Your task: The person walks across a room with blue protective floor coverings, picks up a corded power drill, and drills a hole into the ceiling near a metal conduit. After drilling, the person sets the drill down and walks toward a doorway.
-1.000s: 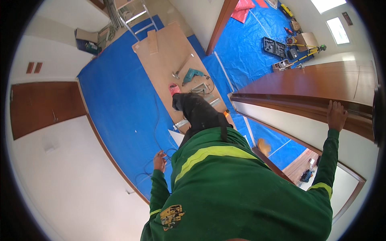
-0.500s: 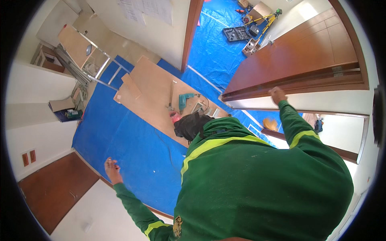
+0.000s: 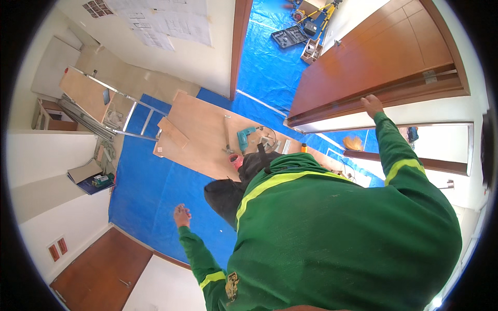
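Over the blue floor sheet [image 3: 171, 192], my left hand [image 3: 182, 215] hangs in the air with its fingers curled inward; whether something small is inside cannot be made out. My right hand [image 3: 371, 105] is raised at the right, fingers loosely apart and nothing seen in them. It overlaps the lower edge of a brown wooden door [image 3: 373, 57]; touching or apart, I cannot tell. Below and ahead lies a wooden board [image 3: 202, 124] bearing a hammer [image 3: 227, 135], a teal power drill [image 3: 244, 140] and a red roll-like item [image 3: 235, 161]. My green sleeves have yellow bands.
A metal-framed stepladder [image 3: 132, 111] stands at the far left. Beyond the doorway are an open black tool case [image 3: 289, 37] and a yellow tripod [image 3: 327, 18]. A second brown door [image 3: 109, 269] is at the lower left. An orange bottle-like item [image 3: 304, 147] stands by the board.
My left hand has moved right, closer to my body. The right hand has shifted slightly right and up. My dark foot now shows beside the board, and the view has turned a little.
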The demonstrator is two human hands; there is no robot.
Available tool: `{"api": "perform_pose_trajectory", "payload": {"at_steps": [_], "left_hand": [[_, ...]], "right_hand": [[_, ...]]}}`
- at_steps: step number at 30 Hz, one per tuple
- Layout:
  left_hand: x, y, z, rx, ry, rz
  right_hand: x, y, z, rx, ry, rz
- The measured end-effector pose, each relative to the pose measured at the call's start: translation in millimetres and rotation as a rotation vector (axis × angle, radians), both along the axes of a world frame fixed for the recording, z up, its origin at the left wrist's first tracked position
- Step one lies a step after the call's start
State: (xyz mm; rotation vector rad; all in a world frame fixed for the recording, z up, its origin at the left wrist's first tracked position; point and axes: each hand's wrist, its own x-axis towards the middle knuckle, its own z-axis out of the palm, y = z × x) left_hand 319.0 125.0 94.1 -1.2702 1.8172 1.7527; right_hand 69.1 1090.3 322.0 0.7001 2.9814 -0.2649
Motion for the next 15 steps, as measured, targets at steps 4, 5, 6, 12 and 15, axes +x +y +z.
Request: {"api": "perform_pose_trajectory", "payload": {"at_steps": [4,5,6,12,15], "left_hand": [[56.1,36.1,-71.4,0.255,-0.198,0.180],[70.3,53.5,-69.2,0.359,-0.151,0.182],[78.5,68.4,-64.1,0.526,-0.085,-0.043],[-9.3,11.1,-28.3,0.266,-0.256,-0.432],[-73.7,2.8,-27.9,0.309,-0.300,-0.404]], "right_hand": [[37.7,30.8,-4.2,-0.028,0.124,-0.205],[44.8,26.6,-12.4,-0.034,0.142,-0.222],[56.7,22.5,-22.7,-0.061,0.168,-0.250],[132.2,-103.4,-128.7,-0.313,0.091,-0.362],[212.2,-161.9,-170.6,-0.353,0.142,-0.324]]}}
